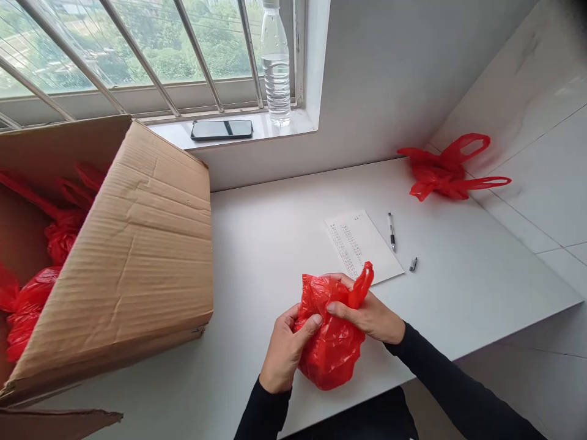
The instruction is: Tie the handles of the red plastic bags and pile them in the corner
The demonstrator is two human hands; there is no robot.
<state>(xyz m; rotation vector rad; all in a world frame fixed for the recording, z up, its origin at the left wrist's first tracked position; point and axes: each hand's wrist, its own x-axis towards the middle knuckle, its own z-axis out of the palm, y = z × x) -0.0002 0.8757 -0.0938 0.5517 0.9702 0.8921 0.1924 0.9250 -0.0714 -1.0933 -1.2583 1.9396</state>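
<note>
Near the front edge of the white table, a red plastic bag [328,360] is held between both hands. It bulges at the bottom, and what it contains is hidden. My left hand [288,345] grips its left side, thumb pressed on the front. My right hand [369,315] grips the upper right, thumb across the front and fingers behind. One handle loop of the bag sticks up above the right hand. Just beyond the hands lies a sheet of paper [367,244] with printed or written lines. A pen [391,232] and its separate cap [413,264] are to its right.
An open cardboard box [160,244] on the left holds several red bags [36,293]. Another red plastic bag [443,174] lies at the table's far right corner by the wall. On the windowsill are a phone [222,129] and a water bottle [276,79].
</note>
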